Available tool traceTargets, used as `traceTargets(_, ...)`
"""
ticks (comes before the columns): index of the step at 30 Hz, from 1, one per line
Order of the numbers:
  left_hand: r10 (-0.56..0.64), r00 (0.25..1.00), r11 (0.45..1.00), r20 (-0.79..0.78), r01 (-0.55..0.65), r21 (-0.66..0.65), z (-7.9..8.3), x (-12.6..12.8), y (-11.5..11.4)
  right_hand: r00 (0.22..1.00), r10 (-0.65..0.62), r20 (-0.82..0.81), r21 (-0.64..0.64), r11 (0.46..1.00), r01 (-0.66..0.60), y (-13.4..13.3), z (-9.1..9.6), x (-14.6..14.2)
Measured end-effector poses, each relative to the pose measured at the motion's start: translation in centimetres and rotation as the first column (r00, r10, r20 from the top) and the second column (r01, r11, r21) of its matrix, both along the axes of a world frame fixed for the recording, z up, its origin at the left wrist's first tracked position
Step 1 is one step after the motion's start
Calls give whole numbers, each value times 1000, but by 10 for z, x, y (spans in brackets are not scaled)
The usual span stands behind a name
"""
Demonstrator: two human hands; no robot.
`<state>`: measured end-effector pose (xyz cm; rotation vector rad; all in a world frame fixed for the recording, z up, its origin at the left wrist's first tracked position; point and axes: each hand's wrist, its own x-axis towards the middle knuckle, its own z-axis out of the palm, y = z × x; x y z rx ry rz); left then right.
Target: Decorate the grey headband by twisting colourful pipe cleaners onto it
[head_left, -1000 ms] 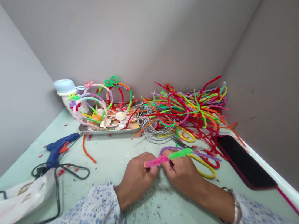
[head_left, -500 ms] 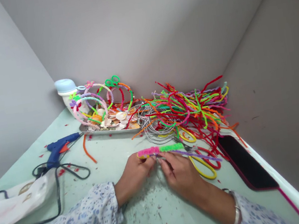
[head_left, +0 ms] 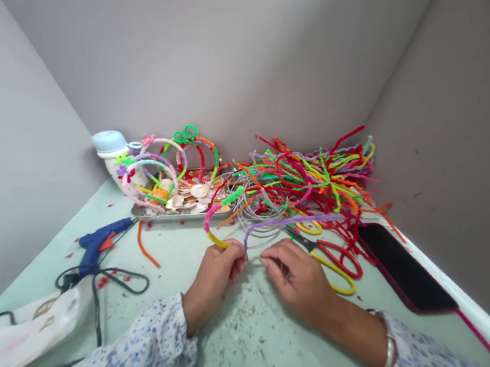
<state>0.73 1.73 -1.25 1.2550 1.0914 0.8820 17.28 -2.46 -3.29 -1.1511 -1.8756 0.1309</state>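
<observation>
In my left hand point(head_left: 217, 276), closed in a pinch, is one end of a curved headband point(head_left: 209, 216) wrapped in yellow, pink and green fuzzy pipe cleaner. Its green end points up and away, in front of the shell tray. A purple pipe cleaner point(head_left: 287, 222) starts at the left fingertips, bends upward, then stretches out to the right above my right hand point(head_left: 300, 276). The right thumb and index finger are pressed together a short way from the left fingertips. Whatever may be between them is too small to make out.
Scissors point(head_left: 329, 256) with red and yellow handles lie beside my right hand, near a dark phone point(head_left: 405, 267). Behind are piled pipe cleaners point(head_left: 313, 176), coiled wire point(head_left: 254, 213) and a metal tray point(head_left: 176, 217) of shells and finished headbands. A blue glue gun point(head_left: 93, 246) with its cord lies left.
The headband has swung from lying flat across both hands to standing up from my left hand. My right hand has let go of it and drawn slightly right and down.
</observation>
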Motion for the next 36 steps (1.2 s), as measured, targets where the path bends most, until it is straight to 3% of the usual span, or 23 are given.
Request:
traceTargets(3,-22,1000,999,11,23,-30,-2,-1,1,995,-33,-95,-109,994,23,3,-3,1)
traceTargets(11,-98,993,994,70,102,-48,-5,-2,1,934,22,-357,-268,955,-125,4,-9,-2)
traceTargets(19,-151,980,981,128,165,-102,-7,0,-3,800,-4,-600,-388,876,-287,5,-10,-5)
traceTargets(25,-229,966,967,123,240,-83,-6,1,-7,872,125,-474,-318,899,-302,5,-8,-3)
traceTargets(36,-226,973,968,37,229,-107,-8,2,-6,904,120,-411,-299,919,-258,6,-9,-1)
